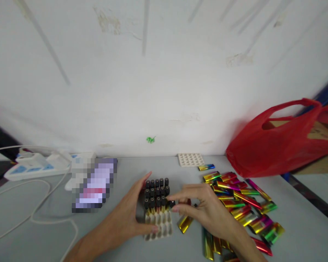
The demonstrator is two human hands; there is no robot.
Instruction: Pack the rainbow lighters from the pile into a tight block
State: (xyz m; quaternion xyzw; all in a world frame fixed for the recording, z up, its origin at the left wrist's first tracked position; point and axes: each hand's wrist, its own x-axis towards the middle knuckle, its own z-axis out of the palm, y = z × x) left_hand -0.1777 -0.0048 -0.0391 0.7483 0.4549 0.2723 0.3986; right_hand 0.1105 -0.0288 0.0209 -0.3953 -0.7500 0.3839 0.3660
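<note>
Tray (163,219) | progress: judged partly filled; far rows hold upright black-capped pieces (152,192), near cups (166,230) unfilled | left hand (125,209): spread, tray's left, thumb on tray | right hand (211,209): pinching dark-ended piece (172,204), tray's right | loose metallic pieces (247,199): tray's right

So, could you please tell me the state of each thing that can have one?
Front tray, partly filled
Left hand, thumb on the front tray
Right hand, pinching a black-ended piece
Shiny pieces, loose, piled
Back tray, lying flat
Phone, screen lit
Power strip, plugs in
Red bag, bulging, carton inside
</note>
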